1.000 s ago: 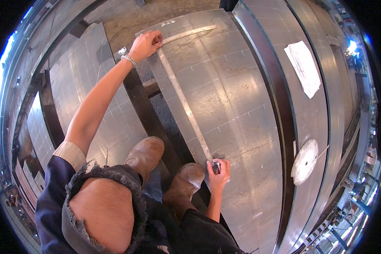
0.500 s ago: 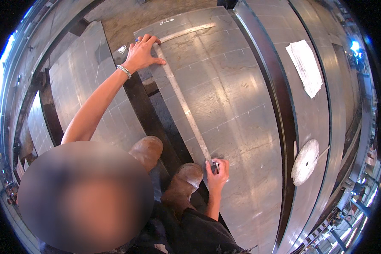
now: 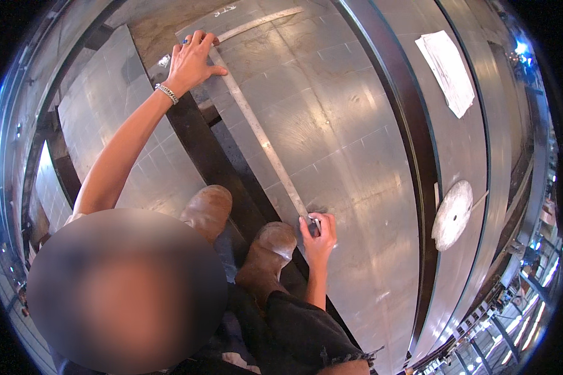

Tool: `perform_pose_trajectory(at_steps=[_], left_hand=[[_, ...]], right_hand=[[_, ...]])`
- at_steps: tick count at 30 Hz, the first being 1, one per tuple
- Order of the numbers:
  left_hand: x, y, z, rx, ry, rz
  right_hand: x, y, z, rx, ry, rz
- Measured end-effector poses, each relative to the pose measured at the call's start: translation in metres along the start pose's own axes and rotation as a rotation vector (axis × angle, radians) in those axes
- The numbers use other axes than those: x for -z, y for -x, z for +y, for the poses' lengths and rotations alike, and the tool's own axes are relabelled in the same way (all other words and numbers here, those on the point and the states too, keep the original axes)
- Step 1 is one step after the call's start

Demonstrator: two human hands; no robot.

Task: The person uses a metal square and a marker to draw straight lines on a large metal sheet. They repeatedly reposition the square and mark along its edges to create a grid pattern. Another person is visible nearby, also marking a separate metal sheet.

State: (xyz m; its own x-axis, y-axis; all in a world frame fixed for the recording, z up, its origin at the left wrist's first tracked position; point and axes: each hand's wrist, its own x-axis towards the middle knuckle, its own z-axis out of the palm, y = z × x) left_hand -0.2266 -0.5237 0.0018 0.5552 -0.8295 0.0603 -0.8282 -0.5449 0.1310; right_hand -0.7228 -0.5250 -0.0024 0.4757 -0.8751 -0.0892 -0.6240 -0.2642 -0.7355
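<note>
A steel framing square (image 3: 263, 140) lies on a long grey steel plate (image 3: 363, 194), its short arm running off to the right at the far end. My left hand (image 3: 192, 62) holds the square at its corner, thumb against the long arm and fingers bent over the outer edge. Beside the near end of the long arm, my right hand (image 3: 321, 236) pinches a thin pale marking stick (image 3: 318, 225), partly hidden by the fingers. My right thumb touches the square's end or the plate there; which, I cannot tell. Faint light lines cross the plate.
A dark steel flange (image 3: 413, 125) rises along the plate's right side. Beyond it lie papers (image 3: 447, 75) and a round pale disc (image 3: 453, 215). Another marked plate (image 3: 116, 119) is on the left, across a dark gap. My brown boots (image 3: 269, 247) stand near the gap.
The whole view has shifted, so the plate, square and hands sit slightly higher and further left. Both hands keep their places on the square.
</note>
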Motion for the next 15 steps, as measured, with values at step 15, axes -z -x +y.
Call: perform_pose_trajectory(at_steps=[15], left_hand=[[-0.006,-0.004,-0.009,-0.005,0.111,-0.076]], right_hand=[[-0.002,0.001,0.002,-0.022,-0.021,0.011]])
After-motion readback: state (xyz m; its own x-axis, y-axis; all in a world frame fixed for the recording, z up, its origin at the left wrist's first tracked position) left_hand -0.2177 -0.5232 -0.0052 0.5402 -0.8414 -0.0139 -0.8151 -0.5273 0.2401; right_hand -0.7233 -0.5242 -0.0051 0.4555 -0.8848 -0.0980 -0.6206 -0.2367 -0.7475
